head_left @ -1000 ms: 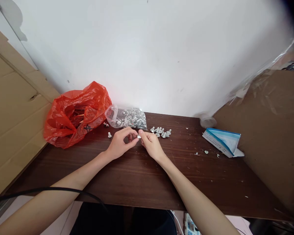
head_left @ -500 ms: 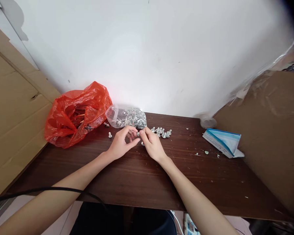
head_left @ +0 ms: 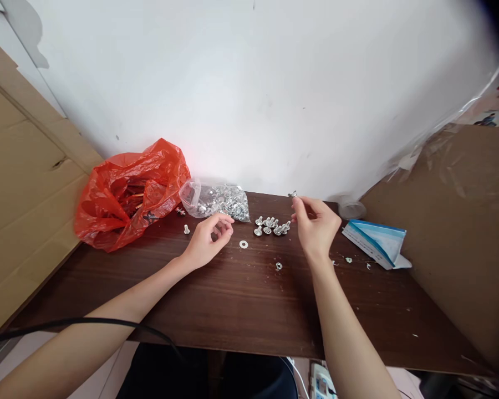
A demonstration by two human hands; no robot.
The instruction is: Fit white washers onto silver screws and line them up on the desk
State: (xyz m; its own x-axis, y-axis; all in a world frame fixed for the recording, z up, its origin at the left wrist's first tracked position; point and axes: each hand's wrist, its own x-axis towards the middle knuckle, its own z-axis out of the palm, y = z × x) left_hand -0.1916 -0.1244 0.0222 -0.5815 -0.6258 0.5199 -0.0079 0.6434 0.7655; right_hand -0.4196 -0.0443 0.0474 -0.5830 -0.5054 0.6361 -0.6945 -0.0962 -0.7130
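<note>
My right hand [head_left: 316,224] is raised at the right of a small cluster of silver screws [head_left: 272,225] and pinches a small silver screw [head_left: 292,194] between thumb and forefinger. My left hand [head_left: 205,241] rests on the dark wooden table [head_left: 233,299] with its fingers curled loosely; I cannot see anything in it. A flat washer [head_left: 243,244] lies just right of the left hand. A small nut [head_left: 278,266] lies on the table below the right hand.
A clear bag of metal hardware [head_left: 216,200] and a red plastic bag [head_left: 128,191] sit at the back left; a lone screw [head_left: 186,229] lies near them. A blue-and-white packet [head_left: 376,239] lies at the right. Cardboard sheets flank both sides. A black cable [head_left: 87,321] crosses my left arm.
My hands have parted: the right hand moved right and up with a screw. A washer and a nut now lie on the table where the hands met.
</note>
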